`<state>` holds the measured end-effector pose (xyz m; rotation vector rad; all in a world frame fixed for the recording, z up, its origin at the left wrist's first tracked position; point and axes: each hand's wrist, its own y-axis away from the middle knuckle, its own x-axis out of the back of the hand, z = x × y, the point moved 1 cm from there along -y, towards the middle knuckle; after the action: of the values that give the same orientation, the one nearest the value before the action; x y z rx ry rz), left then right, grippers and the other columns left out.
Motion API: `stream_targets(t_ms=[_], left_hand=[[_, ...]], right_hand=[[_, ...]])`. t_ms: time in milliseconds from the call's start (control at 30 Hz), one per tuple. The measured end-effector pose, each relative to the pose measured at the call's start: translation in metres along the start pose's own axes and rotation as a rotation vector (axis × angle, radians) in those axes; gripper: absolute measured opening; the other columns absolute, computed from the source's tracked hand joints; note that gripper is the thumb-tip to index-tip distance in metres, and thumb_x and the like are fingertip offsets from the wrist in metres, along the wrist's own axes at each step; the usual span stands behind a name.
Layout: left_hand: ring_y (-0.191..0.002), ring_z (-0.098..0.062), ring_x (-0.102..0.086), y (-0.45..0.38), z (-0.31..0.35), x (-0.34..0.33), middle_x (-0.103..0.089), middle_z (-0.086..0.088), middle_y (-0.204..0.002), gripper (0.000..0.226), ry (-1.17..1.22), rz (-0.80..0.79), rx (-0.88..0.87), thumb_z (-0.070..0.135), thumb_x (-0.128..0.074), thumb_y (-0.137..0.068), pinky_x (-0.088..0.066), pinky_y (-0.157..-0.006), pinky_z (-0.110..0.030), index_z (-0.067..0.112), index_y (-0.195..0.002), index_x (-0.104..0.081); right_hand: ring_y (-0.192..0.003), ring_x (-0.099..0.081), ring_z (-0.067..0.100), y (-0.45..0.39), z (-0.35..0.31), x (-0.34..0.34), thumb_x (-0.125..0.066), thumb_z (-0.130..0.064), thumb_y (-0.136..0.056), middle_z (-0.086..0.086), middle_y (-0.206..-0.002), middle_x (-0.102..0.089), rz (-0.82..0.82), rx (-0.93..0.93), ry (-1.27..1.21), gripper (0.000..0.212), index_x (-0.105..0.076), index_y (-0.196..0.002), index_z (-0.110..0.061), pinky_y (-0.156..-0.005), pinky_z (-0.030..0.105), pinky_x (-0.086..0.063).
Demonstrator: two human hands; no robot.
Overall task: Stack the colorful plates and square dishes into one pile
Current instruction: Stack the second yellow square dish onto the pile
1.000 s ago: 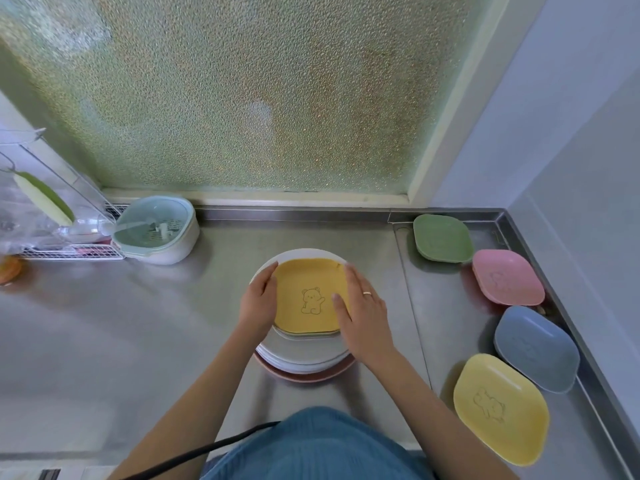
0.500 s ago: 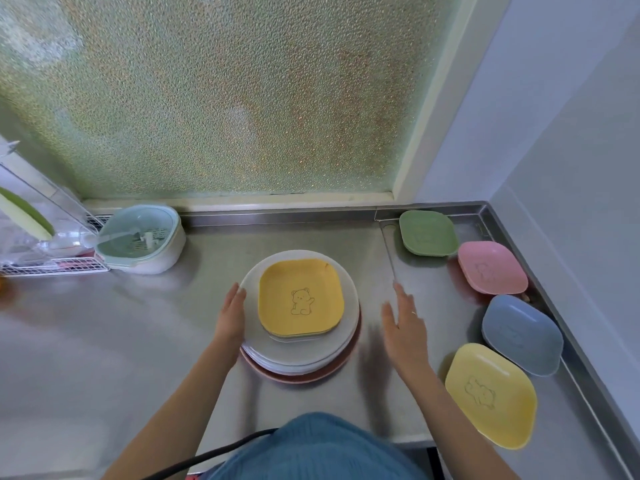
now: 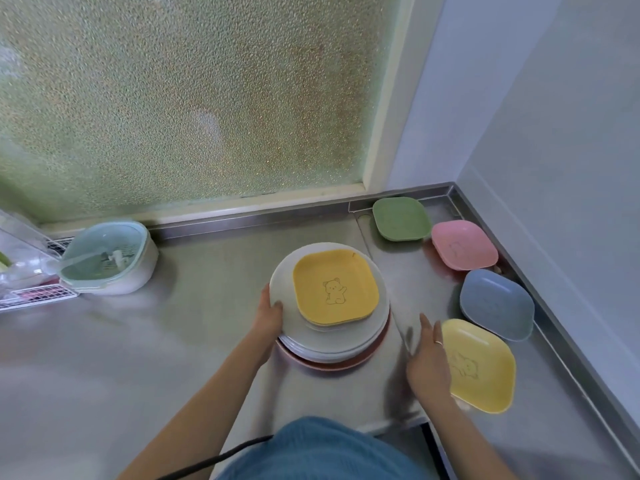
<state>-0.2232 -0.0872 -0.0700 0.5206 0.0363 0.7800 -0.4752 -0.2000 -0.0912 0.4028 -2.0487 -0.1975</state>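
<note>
A pile of round plates (image 3: 332, 344), white ones on a pink one, stands mid-counter with a yellow square bear dish (image 3: 335, 286) on top. My left hand (image 3: 268, 315) holds the pile's left edge, thumb on the top white rim. My right hand (image 3: 426, 358) hovers with straight fingers at the left edge of a second yellow square dish (image 3: 485, 367). Along the right wall lie a blue square dish (image 3: 497, 303), a pink square dish (image 3: 464, 244) and a green square dish (image 3: 400, 218).
A mint-lidded white container (image 3: 107, 258) sits at the back left beside a wire rack (image 3: 31, 294). Frosted glass rises behind the steel counter (image 3: 173, 341). A raised steel lip (image 3: 568, 327) edges the counter along the right wall.
Both hands left the top yellow dish. My left hand shifted to the pile's left edge; my right hand swung right, over to the second yellow dish.
</note>
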Motion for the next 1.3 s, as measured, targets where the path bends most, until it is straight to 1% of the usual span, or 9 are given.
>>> stream_targets(t_ms=[133, 300, 467, 667, 833, 933, 1100, 1200, 1300], left_hand=[[-0.113, -0.016, -0.043, 0.008, 0.0, -0.019, -0.044, -0.001, -0.132, 0.054, -0.017, -0.05, -0.049, 0.004, -0.031, -0.095, -0.035, -0.093, -0.026, 0.022, -0.145, -0.023], [-0.117, -0.017, -0.042, 0.012, -0.001, -0.023, -0.043, -0.004, -0.139, 0.054, -0.01, 0.001, -0.086, 0.004, -0.032, -0.096, -0.033, -0.099, -0.027, 0.021, -0.146, -0.024], [-0.122, -0.023, -0.043, 0.015, -0.001, -0.026, -0.043, -0.007, -0.139, 0.053, -0.011, 0.028, -0.109, 0.004, -0.032, -0.096, -0.034, -0.103, -0.032, 0.021, -0.146, -0.024], [-0.117, -0.019, -0.044, 0.018, -0.001, -0.024, -0.045, -0.006, -0.137, 0.052, -0.009, 0.004, -0.131, 0.003, -0.032, -0.095, -0.034, -0.099, -0.028, 0.02, -0.145, -0.026], [-0.115, -0.017, -0.042, 0.016, -0.002, -0.022, -0.043, -0.007, -0.138, 0.051, -0.067, 0.022, -0.144, 0.003, -0.033, -0.095, -0.032, -0.1, -0.028, 0.017, -0.144, -0.027], [-0.117, -0.019, -0.042, 0.013, -0.001, -0.022, -0.044, -0.008, -0.138, 0.051, -0.084, 0.026, -0.141, 0.004, -0.033, -0.095, -0.033, -0.1, -0.03, 0.017, -0.143, -0.027], [-0.121, -0.021, -0.044, 0.011, 0.0, -0.02, -0.045, -0.005, -0.139, 0.047, -0.042, 0.021, -0.094, 0.009, -0.03, -0.097, -0.034, -0.104, -0.033, 0.018, -0.143, -0.031], [-0.124, -0.02, -0.045, 0.009, 0.006, -0.017, -0.047, -0.004, -0.14, 0.042, 0.013, 0.039, -0.062, 0.021, -0.028, -0.099, -0.033, -0.107, -0.035, 0.016, -0.137, -0.042], [-0.138, -0.02, -0.032, 0.007, 0.012, -0.016, -0.035, -0.003, -0.15, 0.047, -0.017, 0.097, -0.091, 0.031, -0.029, -0.099, -0.022, -0.115, -0.035, 0.013, -0.143, -0.035]], right_hand=[[-0.125, -0.048, 0.035, 0.008, 0.001, 0.002, -0.032, -0.006, -0.096, 0.002, -0.16, -0.006, 0.076, -0.003, -0.073, 0.061, -0.017, -0.148, -0.035, -0.075, 0.04, -0.044], [-0.111, -0.053, 0.033, 0.012, 0.0, 0.008, -0.036, -0.008, -0.093, 0.014, -0.131, -0.053, 0.154, 0.049, -0.078, 0.041, -0.046, -0.131, -0.016, -0.085, 0.041, -0.042], [-0.103, -0.057, 0.029, 0.021, -0.008, 0.016, -0.045, -0.007, -0.087, 0.006, -0.118, -0.063, 0.267, 0.086, -0.102, 0.034, -0.061, -0.115, -0.018, -0.078, 0.034, -0.04], [-0.058, -0.049, 0.019, 0.019, -0.038, 0.027, -0.049, 0.003, -0.083, 0.0, -0.062, -0.059, 0.36, 0.186, -0.268, 0.029, -0.071, -0.088, -0.016, -0.051, 0.027, -0.026], [-0.076, -0.061, 0.021, 0.01, -0.053, 0.049, -0.052, 0.01, -0.08, 0.003, -0.082, -0.071, 0.4, 0.288, -0.393, 0.028, -0.069, -0.08, -0.013, -0.063, 0.029, -0.04], [-0.088, -0.064, 0.006, 0.01, -0.07, 0.06, -0.054, 0.01, -0.081, -0.009, -0.092, -0.071, 0.373, 0.473, -0.492, 0.029, -0.068, -0.077, -0.016, -0.074, 0.012, -0.044], [-0.086, -0.067, 0.012, 0.011, -0.088, 0.053, -0.052, 0.017, -0.073, -0.004, -0.084, -0.073, 0.152, 0.787, -0.36, 0.033, -0.067, -0.065, -0.012, -0.083, 0.026, -0.05], [-0.09, -0.063, 0.015, 0.009, -0.084, 0.042, -0.051, 0.012, -0.075, -0.001, -0.088, -0.073, -0.101, 0.766, -0.17, 0.032, -0.07, -0.069, -0.012, -0.09, 0.033, -0.048], [-0.091, -0.059, 0.007, 0.011, -0.08, 0.041, -0.054, 0.001, -0.079, -0.006, -0.091, -0.072, -0.137, 0.753, -0.142, 0.027, -0.071, -0.073, -0.02, -0.092, 0.028, -0.046]])
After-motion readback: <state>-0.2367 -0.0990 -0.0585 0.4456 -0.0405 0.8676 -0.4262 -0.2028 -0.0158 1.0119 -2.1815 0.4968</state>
